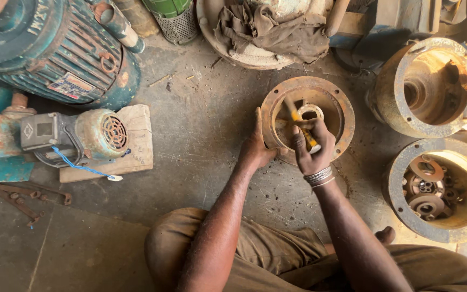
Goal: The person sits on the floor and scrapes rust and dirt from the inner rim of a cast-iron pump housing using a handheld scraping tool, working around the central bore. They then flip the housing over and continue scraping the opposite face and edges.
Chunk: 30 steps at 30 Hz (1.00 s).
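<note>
A dusty concrete floor point(201, 124) carries worn machine parts on every side of a seated person. Straight ahead of the knees lies a rusty round housing point(337, 105), a flanged ring with its open side up and a pale bearing seat point(311, 112) at its centre. The left hand point(256, 148) is pressed against the near-left rim of the housing, fingers spread along the flange, bracing it without closing round anything. The right hand point(312, 148) has its grip clenched on a yellow-handled tool point(300, 123), whose shaft runs up and left from the fist into the housing's hollow, ending near the bearing seat. So the housing sits between and just beyond the two hands, with the tool inside it.

To the right stand two more rusty housings: one point(428, 86) on its side, another point(439, 189) holding loose washers and rings. To the left, a small pump motor point(95, 132) rests on a wooden board point(136, 140), beside a large teal motor point(55, 48). A rag point(271, 27) lies in a dish at top.
</note>
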Each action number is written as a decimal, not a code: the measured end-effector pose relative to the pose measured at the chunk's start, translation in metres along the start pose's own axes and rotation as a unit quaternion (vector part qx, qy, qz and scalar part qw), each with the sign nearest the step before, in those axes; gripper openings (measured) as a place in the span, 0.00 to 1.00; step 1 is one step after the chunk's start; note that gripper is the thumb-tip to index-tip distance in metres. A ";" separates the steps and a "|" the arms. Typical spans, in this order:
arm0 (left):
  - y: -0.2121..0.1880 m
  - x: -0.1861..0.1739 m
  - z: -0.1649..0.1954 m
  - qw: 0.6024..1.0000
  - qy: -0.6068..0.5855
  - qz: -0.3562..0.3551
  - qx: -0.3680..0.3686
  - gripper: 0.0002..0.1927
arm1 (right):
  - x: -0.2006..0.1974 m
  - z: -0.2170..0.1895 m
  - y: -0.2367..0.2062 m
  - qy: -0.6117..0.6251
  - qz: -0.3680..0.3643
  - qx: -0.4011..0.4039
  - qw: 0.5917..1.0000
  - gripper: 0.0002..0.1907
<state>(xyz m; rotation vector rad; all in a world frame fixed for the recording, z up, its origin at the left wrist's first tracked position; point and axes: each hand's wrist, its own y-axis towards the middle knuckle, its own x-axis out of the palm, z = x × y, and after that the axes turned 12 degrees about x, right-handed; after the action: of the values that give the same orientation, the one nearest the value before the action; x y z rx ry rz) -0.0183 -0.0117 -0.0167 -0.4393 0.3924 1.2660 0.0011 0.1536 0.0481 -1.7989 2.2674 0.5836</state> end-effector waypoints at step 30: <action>0.000 -0.001 -0.004 0.997 -0.001 -0.042 -0.071 0.71 | 0.005 -0.004 0.002 -0.062 -0.112 0.023 0.992 0.02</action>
<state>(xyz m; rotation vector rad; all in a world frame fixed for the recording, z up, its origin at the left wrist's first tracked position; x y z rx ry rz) -0.0190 -0.0148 -0.0196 -0.5694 0.2817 1.2168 -0.0013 0.1475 0.0500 -1.9042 1.9498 0.5796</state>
